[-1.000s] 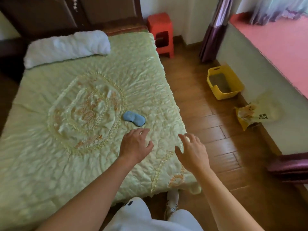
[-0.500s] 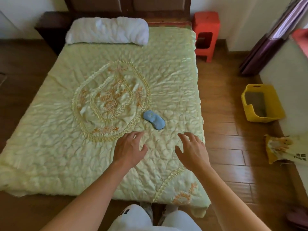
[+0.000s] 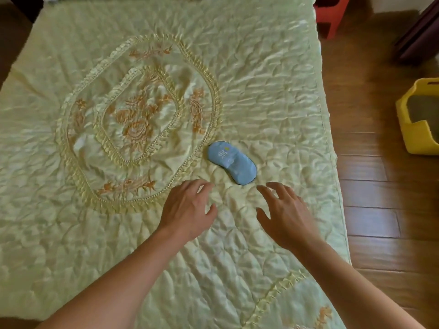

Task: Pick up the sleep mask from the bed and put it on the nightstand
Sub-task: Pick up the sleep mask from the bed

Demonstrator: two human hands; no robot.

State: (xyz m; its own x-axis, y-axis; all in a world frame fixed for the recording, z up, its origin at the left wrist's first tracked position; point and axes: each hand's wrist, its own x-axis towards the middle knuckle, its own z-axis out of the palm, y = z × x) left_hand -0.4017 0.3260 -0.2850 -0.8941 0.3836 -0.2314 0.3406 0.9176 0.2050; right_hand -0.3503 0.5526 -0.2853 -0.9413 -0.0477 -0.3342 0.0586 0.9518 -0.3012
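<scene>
A light blue sleep mask (image 3: pixel 231 163) lies flat on the pale green quilted bed (image 3: pixel 273 79), just right of the embroidered oval. My left hand (image 3: pixel 187 207) hovers over the quilt below and left of the mask, fingers spread, holding nothing. My right hand (image 3: pixel 285 214) hovers below and right of the mask, fingers apart and empty, its fingertips a short way from the mask's near end. A red stool-like nightstand (image 3: pixel 330 15) stands by the bed's far right corner, partly cut off by the frame's top edge.
Wooden floor (image 3: pixel 380 186) runs along the bed's right side. A yellow plastic tub (image 3: pixel 420 119) sits on it at the right edge. A dark curtain (image 3: pixel 418 34) hangs at the top right.
The view has come closer over the bed and tilted down, so the pillow and headboard have left the frame. Both hands have moved nearer the mask, which has stayed in place.
</scene>
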